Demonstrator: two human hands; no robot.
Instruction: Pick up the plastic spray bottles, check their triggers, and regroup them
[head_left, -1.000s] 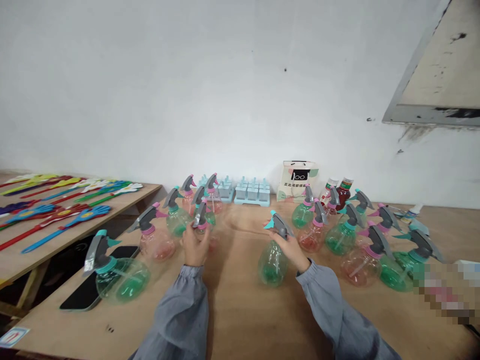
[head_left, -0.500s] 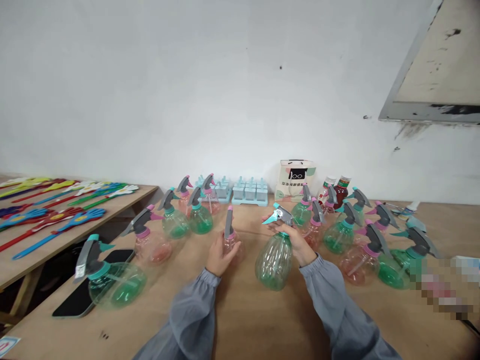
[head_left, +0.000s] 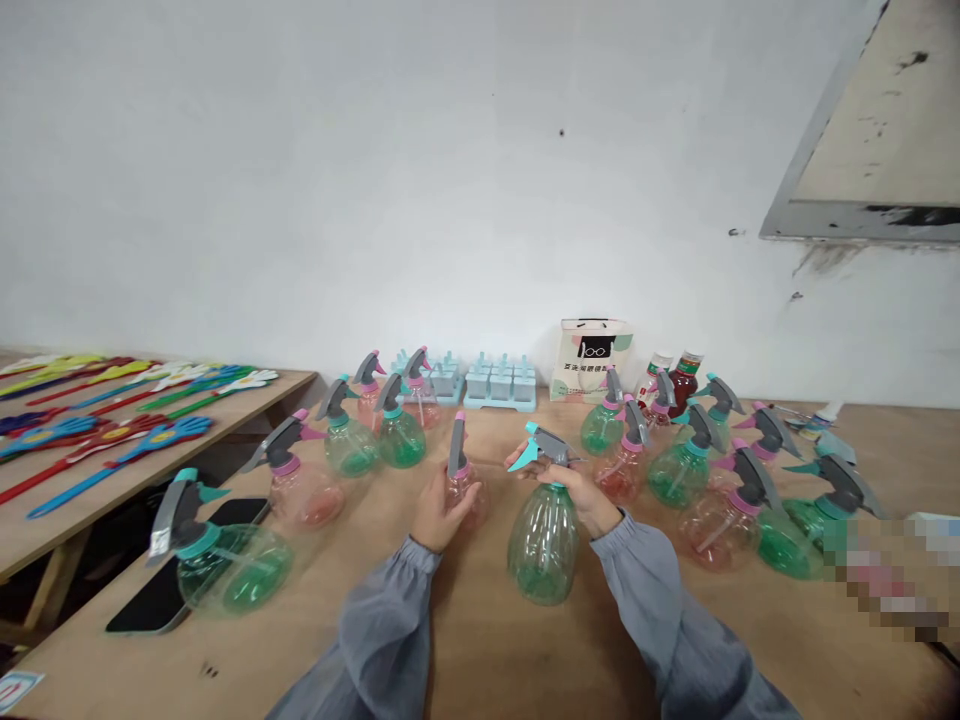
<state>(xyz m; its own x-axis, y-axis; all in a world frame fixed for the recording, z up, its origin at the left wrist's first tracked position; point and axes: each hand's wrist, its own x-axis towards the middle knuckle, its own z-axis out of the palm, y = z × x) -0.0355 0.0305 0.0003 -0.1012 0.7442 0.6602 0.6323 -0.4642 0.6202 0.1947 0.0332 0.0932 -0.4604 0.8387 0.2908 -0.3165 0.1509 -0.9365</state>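
Behind, the wall rises above the table. Near the middle is a green bottle, neck clasped by the right hand; just left is a pink bottle, upright, the left hand curled round it.

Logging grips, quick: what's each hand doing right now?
Left hand: closed around a pink-collared spray bottle, below its spray head.
Right hand: closed, holding a green spray bottle near its neck.
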